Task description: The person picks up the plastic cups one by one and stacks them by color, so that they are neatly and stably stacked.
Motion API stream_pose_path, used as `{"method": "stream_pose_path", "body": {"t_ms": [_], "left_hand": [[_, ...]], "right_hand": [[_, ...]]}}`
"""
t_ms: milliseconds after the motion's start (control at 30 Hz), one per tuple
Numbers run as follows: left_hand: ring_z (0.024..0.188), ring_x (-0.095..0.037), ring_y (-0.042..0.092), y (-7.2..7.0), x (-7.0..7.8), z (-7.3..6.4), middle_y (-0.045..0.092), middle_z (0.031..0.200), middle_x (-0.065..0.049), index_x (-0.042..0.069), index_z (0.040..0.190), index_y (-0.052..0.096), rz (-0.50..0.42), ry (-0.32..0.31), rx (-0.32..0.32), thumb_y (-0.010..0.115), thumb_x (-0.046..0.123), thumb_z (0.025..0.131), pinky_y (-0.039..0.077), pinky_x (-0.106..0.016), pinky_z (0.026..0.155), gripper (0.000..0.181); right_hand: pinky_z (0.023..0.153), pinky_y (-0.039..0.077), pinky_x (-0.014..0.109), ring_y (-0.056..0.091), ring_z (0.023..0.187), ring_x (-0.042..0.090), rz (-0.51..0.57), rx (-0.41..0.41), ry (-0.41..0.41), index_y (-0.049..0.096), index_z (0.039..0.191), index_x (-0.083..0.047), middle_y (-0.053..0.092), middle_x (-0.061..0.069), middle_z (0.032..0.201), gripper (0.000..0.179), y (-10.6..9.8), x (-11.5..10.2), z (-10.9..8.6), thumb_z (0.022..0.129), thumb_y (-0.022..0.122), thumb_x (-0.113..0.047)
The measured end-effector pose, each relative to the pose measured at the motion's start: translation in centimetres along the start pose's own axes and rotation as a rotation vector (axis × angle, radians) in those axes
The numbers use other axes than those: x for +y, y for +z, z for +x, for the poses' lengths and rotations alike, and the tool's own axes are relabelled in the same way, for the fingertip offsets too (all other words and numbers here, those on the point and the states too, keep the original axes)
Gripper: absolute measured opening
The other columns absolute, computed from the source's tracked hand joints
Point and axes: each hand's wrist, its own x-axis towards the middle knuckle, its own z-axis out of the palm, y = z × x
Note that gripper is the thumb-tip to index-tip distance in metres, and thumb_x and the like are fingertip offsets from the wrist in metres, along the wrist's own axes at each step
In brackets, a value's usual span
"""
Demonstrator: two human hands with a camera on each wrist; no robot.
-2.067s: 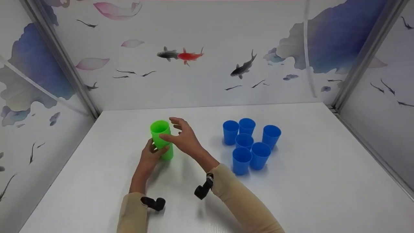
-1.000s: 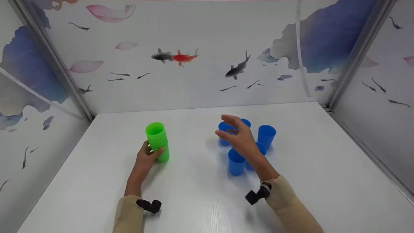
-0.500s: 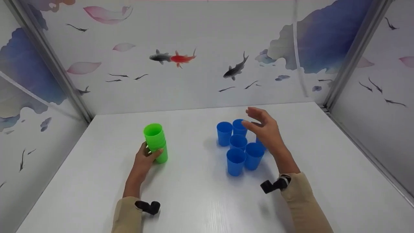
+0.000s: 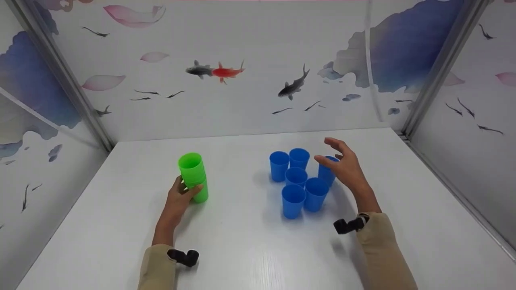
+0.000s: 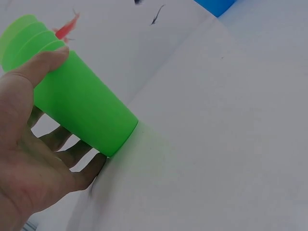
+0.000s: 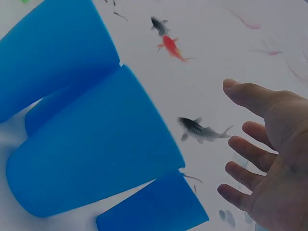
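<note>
A stack of green cups (image 4: 192,171) stands upright on the left of the white table. My left hand (image 4: 177,203) grips the lower part of the stack, and in the left wrist view the thumb lies across the side of the green cups (image 5: 84,98). Several blue cups (image 4: 293,201) stand mouth up in a cluster on the right. Above the rightmost blue cup (image 4: 325,173), partly covering it, is my right hand (image 4: 348,167), fingers spread and holding nothing. In the right wrist view the hand (image 6: 276,149) is apart from the blue cups (image 6: 96,144).
The white table (image 4: 238,233) has a bare stretch between the green stack and the blue cups. Printed panels with fish, such as the back wall (image 4: 242,108), enclose it at the back and both sides. A small black camera (image 4: 350,224) sticks out from the right wrist.
My right hand has left the green stack and crossed over the blue cups to the far right one. The left hand keeps its grip on the green cups. The view has shifted slightly.
</note>
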Motion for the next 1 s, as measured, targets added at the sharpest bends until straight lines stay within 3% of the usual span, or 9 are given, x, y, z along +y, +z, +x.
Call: {"method": "stream_pose_path", "body": {"t_ms": [100, 333, 633, 1000], "left_hand": [[0.153, -0.037, 0.024, 0.0, -0.1, 0.0, 0.027, 0.164, -0.018, 0.017, 0.159, 0.019, 0.004, 0.000, 0.002, 0.068, 0.035, 0.096, 0.026, -0.054, 0.124, 0.081], [0.154, -0.038, 0.022, 0.0, -0.1, 0.1, 0.025, 0.165, -0.019, 0.017, 0.159, 0.018, 0.025, -0.008, 0.007, 0.068, 0.037, 0.096, 0.025, -0.055, 0.124, 0.083], [0.153, -0.038, 0.023, -0.1, -0.2, 0.0, 0.025, 0.164, -0.019, 0.016, 0.159, 0.019, 0.030, -0.006, 0.010, 0.069, 0.038, 0.095, 0.025, -0.055, 0.124, 0.084], [0.153, -0.037, 0.025, 0.0, -0.2, -0.1, 0.028, 0.163, -0.018, 0.017, 0.159, 0.020, 0.026, 0.006, 0.013, 0.069, 0.039, 0.094, 0.026, -0.053, 0.124, 0.084]], "right_hand": [[0.123, 0.028, 0.055, 0.027, 0.153, 0.035, -0.029, -0.019, 0.036, 0.034, 0.155, -0.013, 0.034, 0.013, 0.162, 0.080, -0.1, 1.1, 0.3, 0.091, 0.072, -0.043], [0.120, 0.029, 0.061, 0.022, 0.154, 0.037, -0.045, -0.075, 0.117, 0.027, 0.158, -0.015, 0.027, 0.012, 0.166, 0.094, -0.4, 3.2, 0.6, 0.086, 0.071, -0.056], [0.118, 0.026, 0.068, 0.020, 0.153, 0.045, -0.016, -0.191, 0.133, 0.022, 0.159, -0.017, 0.024, 0.015, 0.166, 0.094, -1.0, 6.0, 0.5, 0.088, 0.072, -0.052], [0.119, 0.023, 0.067, 0.019, 0.153, 0.046, 0.078, -0.216, 0.141, 0.022, 0.160, -0.020, 0.019, 0.017, 0.167, 0.089, -0.9, 7.2, 0.3, 0.090, 0.071, -0.047]]}}
